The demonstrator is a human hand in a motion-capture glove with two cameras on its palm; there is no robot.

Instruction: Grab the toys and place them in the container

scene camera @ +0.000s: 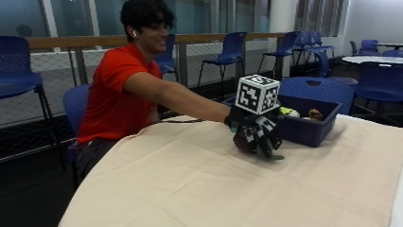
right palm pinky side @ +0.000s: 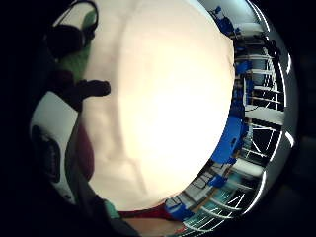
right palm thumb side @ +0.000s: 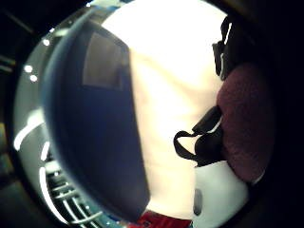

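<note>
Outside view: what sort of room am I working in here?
Probably a cafeteria or shared seating hall. Rows of blue chairs stand at other tables, a railing with mesh runs behind, and the cloth-covered table holds the blue container.

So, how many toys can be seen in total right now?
3, though more may be hidden. One dark red toy is gripped by the gloved right hand above the table. Two toys, yellow-green and brown, lie inside the blue container.
</note>
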